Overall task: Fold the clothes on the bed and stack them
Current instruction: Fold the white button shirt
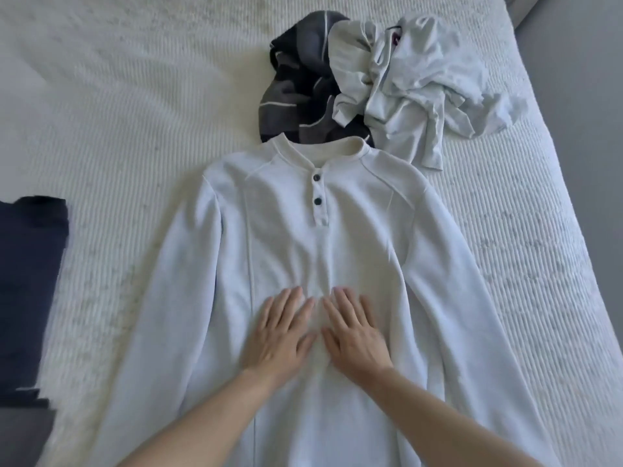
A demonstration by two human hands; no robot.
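Observation:
A white long-sleeved henley shirt [303, 230] with two dark buttons lies face up and spread flat on the bed, collar pointing away from me, sleeves running down along both sides. My left hand [279, 335] and my right hand [354, 335] press flat on its belly, side by side, fingers straight and almost touching. Beyond the collar lie a crumpled dark grey striped garment [300, 79] and a crumpled pale grey garment [414, 82]. A folded dark navy garment [27, 291] sits at the left edge.
The bed [118, 96] carries a white ribbed cover. Its right edge [553, 136] runs diagonally, with grey floor beyond. A grey folded piece [23, 433] shows below the navy garment at the bottom left.

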